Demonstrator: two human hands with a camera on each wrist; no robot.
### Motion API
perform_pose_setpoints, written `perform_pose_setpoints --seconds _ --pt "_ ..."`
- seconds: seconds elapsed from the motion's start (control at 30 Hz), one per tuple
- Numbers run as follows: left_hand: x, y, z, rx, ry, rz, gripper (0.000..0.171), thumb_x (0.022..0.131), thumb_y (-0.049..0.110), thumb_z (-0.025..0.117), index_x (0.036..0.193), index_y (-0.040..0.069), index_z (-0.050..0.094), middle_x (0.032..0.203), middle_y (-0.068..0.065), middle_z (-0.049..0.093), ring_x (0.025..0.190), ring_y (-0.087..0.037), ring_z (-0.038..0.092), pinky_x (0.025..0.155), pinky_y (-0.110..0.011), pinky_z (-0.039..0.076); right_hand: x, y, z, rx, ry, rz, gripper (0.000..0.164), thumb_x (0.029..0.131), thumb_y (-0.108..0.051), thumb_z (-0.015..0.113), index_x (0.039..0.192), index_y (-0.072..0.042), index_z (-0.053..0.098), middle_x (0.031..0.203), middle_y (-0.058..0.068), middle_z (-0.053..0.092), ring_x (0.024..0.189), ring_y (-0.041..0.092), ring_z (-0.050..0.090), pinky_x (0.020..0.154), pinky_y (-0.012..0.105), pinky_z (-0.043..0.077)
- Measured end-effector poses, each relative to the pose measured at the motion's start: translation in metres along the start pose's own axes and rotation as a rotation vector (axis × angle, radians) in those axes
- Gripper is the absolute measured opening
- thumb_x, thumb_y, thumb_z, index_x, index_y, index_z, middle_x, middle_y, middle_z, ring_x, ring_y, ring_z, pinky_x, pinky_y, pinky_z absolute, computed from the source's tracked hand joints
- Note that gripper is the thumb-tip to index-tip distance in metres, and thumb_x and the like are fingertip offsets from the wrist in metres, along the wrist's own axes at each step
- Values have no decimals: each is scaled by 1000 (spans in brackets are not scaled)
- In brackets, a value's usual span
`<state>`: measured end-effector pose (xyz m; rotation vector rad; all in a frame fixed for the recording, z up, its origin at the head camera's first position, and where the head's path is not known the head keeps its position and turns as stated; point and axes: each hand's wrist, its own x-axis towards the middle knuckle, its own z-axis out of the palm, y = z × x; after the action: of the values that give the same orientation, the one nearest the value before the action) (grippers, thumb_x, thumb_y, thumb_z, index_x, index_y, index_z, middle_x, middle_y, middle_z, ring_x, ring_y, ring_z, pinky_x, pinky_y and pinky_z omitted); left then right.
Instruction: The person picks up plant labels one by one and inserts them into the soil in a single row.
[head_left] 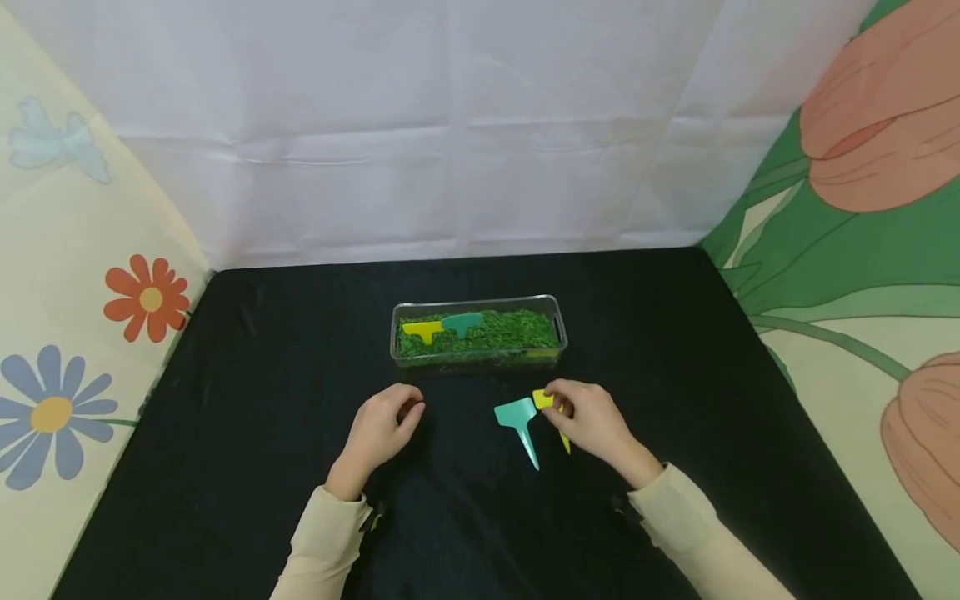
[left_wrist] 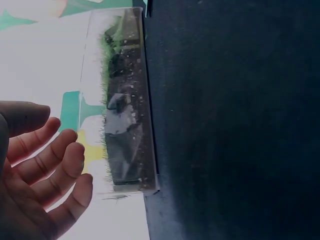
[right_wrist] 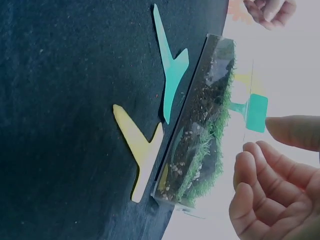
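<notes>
My left hand (head_left: 382,429) is over the black cloth, left of the box front, with loosely curled fingers and nothing in them. My right hand (head_left: 596,421) overlaps a yellow T-shaped plant label (head_left: 542,400) in the head view. In the right wrist view that yellow label lies on the cloth, apart from the loosely bent fingers (right_wrist: 245,167). A teal T-shaped plant label (head_left: 517,414) lies just left of it, stem towards me. Beyond the hands stands a clear plastic box (head_left: 472,363) of soil and green grass. Upright in its left half are another yellow label (head_left: 422,328) and teal label (head_left: 461,322).
Black cloth (head_left: 247,417) covers the table. A white sheet (head_left: 360,192) hangs behind it. Flower-patterned panels stand along the left (head_left: 60,292) and right (head_left: 885,275) sides.
</notes>
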<state>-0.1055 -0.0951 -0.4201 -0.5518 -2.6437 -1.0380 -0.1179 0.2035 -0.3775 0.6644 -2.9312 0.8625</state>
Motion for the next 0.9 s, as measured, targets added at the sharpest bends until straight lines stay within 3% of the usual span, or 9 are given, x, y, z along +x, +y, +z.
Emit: perform_pose_setpoints --seconds 0.3,0.67,0.9 --pt "-6 1 8 0 -53 -8 5 81 5 66 84 9 63 76 2 59 63 -9 52 59 -25 46 -12 18 -10 -45 52 75 17 75 -2 70 92 0 65 76 4 61 63 12 56 57 28 47" --pt "6 9 20 24 -122 54 6 86 12 62 86 7 64 79 0 60 67 -9 56 61 -26 47 -26 37 -25 -79 108 123 18 76 -3 70 92 0 65 81 8 63 66 19 59 60 36 49" --pt "13 11 29 33 -169 52 8 84 12 63 92 9 64 80 0 59 68 -10 55 61 -27 46 -31 41 -31 -100 120 146 17 76 -3 70 92 1 64 81 10 63 66 21 59 60 38 48"
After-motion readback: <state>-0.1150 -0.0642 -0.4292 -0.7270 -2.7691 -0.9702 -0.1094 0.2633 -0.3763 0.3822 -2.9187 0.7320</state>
